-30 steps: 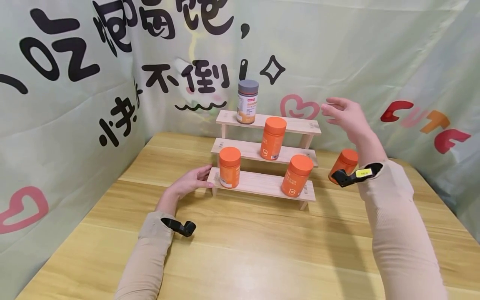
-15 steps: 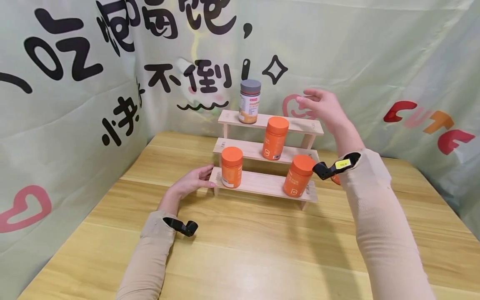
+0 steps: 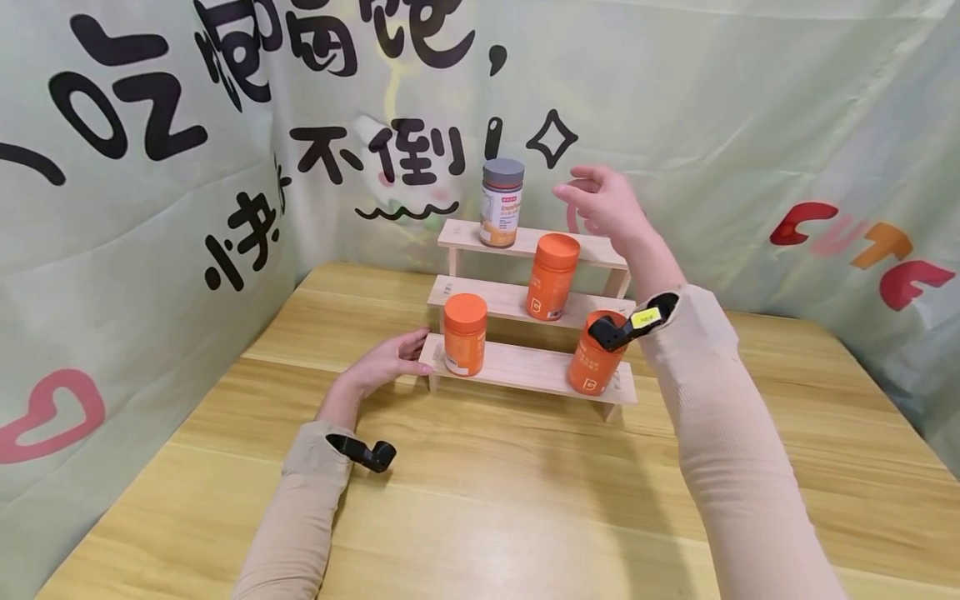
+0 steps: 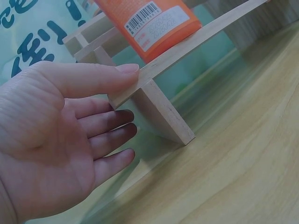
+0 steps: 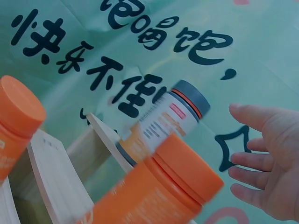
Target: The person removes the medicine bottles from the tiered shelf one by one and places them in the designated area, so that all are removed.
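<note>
A three-tier wooden display stand (image 3: 525, 367) stands on the table. My left hand (image 3: 382, 363) holds the left end of its lowest tier; in the left wrist view, the thumb lies on the board and the index fingertip passes behind its corner. My right hand (image 3: 606, 204) is in the air over the top tier's right part, fingers loosely bent, holding nothing. Left of it, apart from the fingers, a grey-lidded supplement bottle (image 3: 501, 204) stands upright on the top tier. An orange jar (image 3: 552, 277) is on the middle tier.
Two more orange jars stand on the lowest tier: a left jar (image 3: 465, 335) and a right jar (image 3: 592, 367), partly covered by the right wrist camera (image 3: 622, 329). A printed curtain (image 3: 712, 100) hangs behind the wooden table (image 3: 487, 500).
My right hand has moved left from beyond the stand's right end towards the grey-lidded bottle. The arm now hides the orange jar on the table at right. My left hand has stayed put.
</note>
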